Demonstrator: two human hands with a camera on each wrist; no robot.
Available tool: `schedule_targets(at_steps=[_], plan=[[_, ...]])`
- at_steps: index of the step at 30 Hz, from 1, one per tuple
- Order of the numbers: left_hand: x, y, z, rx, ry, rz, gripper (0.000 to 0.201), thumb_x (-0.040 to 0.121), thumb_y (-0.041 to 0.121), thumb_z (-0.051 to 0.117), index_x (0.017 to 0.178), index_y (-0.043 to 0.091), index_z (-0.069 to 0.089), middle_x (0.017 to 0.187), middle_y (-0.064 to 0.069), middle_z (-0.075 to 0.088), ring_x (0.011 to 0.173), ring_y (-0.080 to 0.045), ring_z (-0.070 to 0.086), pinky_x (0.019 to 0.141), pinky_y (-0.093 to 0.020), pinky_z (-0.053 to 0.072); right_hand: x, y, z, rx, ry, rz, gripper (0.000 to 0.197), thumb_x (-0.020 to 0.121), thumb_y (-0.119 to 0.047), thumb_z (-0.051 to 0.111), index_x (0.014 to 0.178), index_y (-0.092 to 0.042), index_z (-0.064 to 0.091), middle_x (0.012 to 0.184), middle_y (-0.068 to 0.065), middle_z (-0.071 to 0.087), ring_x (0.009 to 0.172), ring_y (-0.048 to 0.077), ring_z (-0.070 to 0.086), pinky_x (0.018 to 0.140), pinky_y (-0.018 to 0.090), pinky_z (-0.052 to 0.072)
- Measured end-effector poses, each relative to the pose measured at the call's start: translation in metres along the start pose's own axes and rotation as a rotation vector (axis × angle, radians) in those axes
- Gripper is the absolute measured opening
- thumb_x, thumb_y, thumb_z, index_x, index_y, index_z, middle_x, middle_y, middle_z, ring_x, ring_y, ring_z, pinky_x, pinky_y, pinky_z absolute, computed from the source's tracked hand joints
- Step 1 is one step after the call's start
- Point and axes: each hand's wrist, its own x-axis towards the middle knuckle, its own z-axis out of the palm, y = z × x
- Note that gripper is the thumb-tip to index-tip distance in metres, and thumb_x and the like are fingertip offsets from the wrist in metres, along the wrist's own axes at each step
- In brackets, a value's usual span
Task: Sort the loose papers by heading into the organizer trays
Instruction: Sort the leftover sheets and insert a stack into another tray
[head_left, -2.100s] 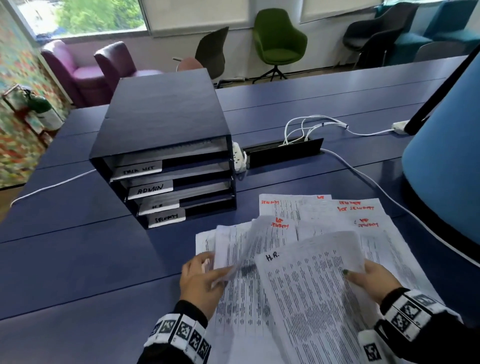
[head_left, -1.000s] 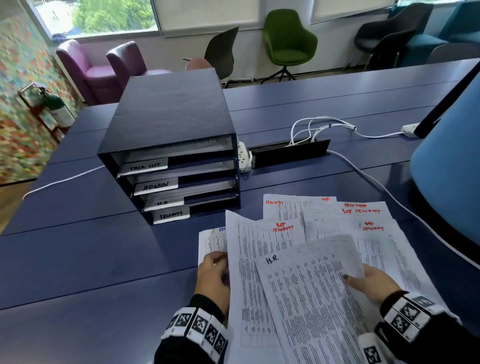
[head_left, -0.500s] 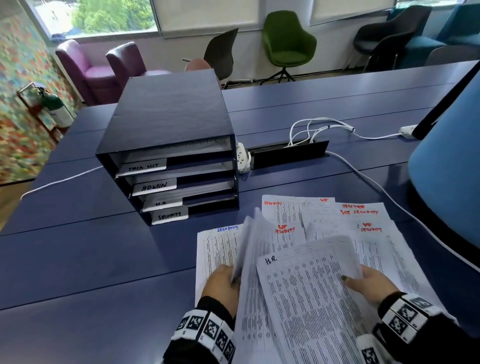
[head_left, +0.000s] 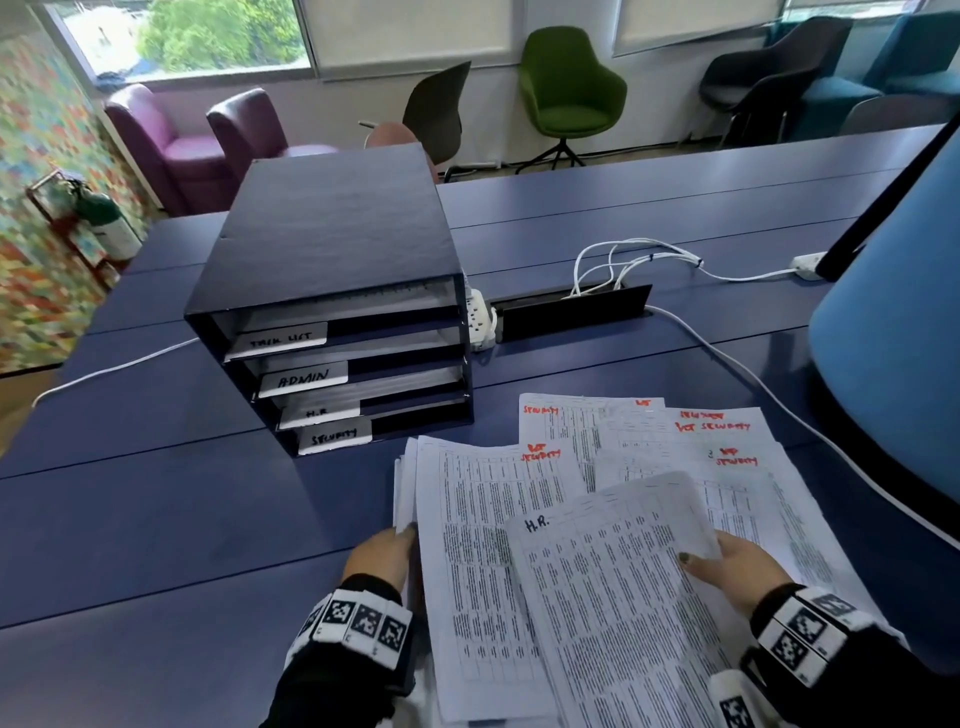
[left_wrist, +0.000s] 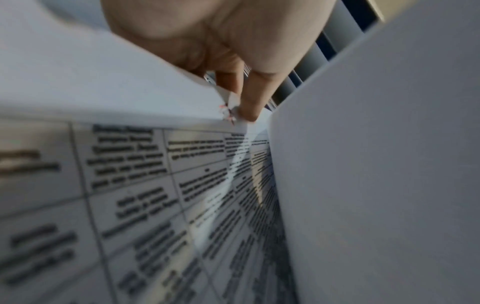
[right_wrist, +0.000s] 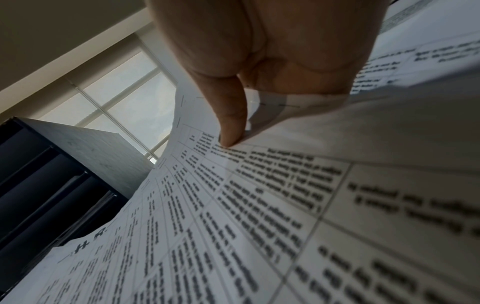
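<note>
Right hand (head_left: 737, 569): the H.R. sheet (head_left: 613, 587) is pinched at its right edge, thumb on top.
Left hand (head_left: 382, 558): the left edge of the paper stack (head_left: 483, 545) is gripped — fingers tucked under the sheets.
Papers: spread on the table (head_left: 182, 509), several headed "Security" in red.
Organizer (head_left: 332, 291): just beyond the papers — trays labelled Task List, Admin, H.R., Security.

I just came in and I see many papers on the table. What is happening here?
A person is sorting printed papers at a blue table. The right hand holds a sheet headed H.R.; the left hand grips the left edge of a stack. More sheets marked SECURITY lie spread behind. The organizer has trays labelled Task List, Admin, H.R. and Security.
</note>
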Motion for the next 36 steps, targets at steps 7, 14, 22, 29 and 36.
schedule_targets(at_steps=[7,14,22,29,36], plan=[[0.001,-0.008,0.008,0.339,-0.042,0.223,0.055,0.064,0.083,0.047,0.08,0.033,0.06,0.107,0.002,0.066,0.106,-0.025,0.055,0.097,-0.037,0.044,-0.002,-0.002,0.0,-0.018,0.004,-0.01,0.023,0.088,-0.018,0.062,0.11,-0.011,0.062,0.097,0.008,0.069,0.092,0.029,0.064,0.092,0.048,0.048],[-0.001,-0.012,0.004,0.272,-0.072,0.346,0.014,0.081,0.017,0.071,0.088,0.018,0.058,0.083,0.005,0.064,0.083,-0.017,0.059,0.07,-0.02,0.044,0.004,-0.011,-0.004,-0.013,0.078,-0.036,0.021,0.091,-0.011,0.057,0.11,-0.006,0.063,0.081,-0.001,0.063,0.077,0.023,0.059,0.072,0.031,0.043],[-0.005,0.028,-0.05,0.281,0.273,0.553,0.024,0.093,0.008,0.049,0.114,0.009,0.061,0.099,-0.01,0.065,0.084,-0.023,0.053,0.077,-0.029,0.042,0.009,-0.023,0.008,-0.042,0.157,-0.054,0.025,0.092,-0.006,0.051,0.115,-0.009,0.06,0.095,0.006,0.062,0.086,0.026,0.059,0.077,0.031,0.044],[-0.037,0.083,-0.089,0.238,0.496,0.889,0.023,0.09,-0.001,0.046,0.107,0.007,0.06,0.093,-0.002,0.056,0.083,-0.021,0.051,0.07,-0.027,0.035,0.014,-0.052,0.025,-0.043,0.266,-0.09,0.024,0.093,-0.006,0.05,0.114,-0.01,0.06,0.102,0.008,0.061,0.084,0.023,0.053,0.076,0.027,0.04],[-0.077,0.114,-0.107,0.116,0.686,1.213,0.014,0.09,-0.004,0.05,0.1,-0.002,0.06,0.083,-0.002,0.05,0.074,-0.004,0.041,0.057,-0.009,0.028,0.015,-0.071,0.026,0.059,0.366,-0.086,0.033,0.092,0.001,0.044,0.121,-0.006,0.057,0.118,0.016,0.062,0.104,0.033,0.056,0.087,0.031,0.04]])
